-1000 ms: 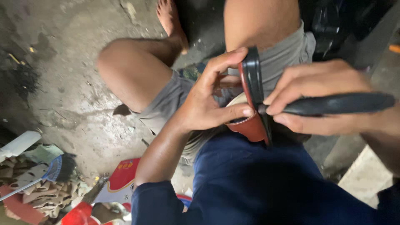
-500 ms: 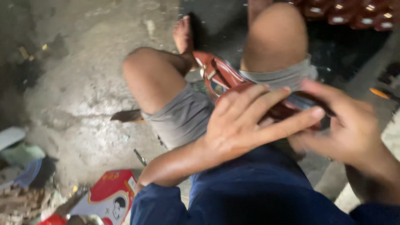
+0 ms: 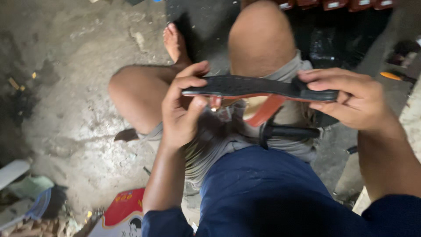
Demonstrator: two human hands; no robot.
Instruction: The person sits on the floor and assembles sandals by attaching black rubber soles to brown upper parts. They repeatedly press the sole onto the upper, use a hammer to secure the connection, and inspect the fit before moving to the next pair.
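Looking down through the head camera, the view shows a seated person with bare knees apart over a rough concrete floor [image 3: 70, 101], holding a sandal [image 3: 258, 90] sole-up, level, above the lap. The left hand [image 3: 182, 109] clasps one end, fingers curled over the black sole's upper face and the thumb pressing from below near a small metal fitting. The right hand [image 3: 351, 98] pinches the other end, fingers [image 3: 326, 75] lying along the top and the rest wrapped under; both hands are closed on the sandal, neither loose. A red-orange strap [image 3: 265, 109] hangs beneath the sole, between the two hands.

Under the sandal, resting on the grey shorts [image 3: 215, 140], lies a dark tool with a black handle [image 3: 289, 131], touched by neither hand. A bare foot [image 3: 175, 44] rests on the floor beyond the left knee. At the floor's lower left edge lie a red printed carton [image 3: 125, 206] and some scraps; an orange-tipped tool [image 3: 390, 75] lies at the far right.

By its thin, flat look the sandal should be light and somewhat flexible, the sole bending if squeezed mid-length, so the two ends seem the soundest places to hold. The strap looks soft and would likely give if pulled.
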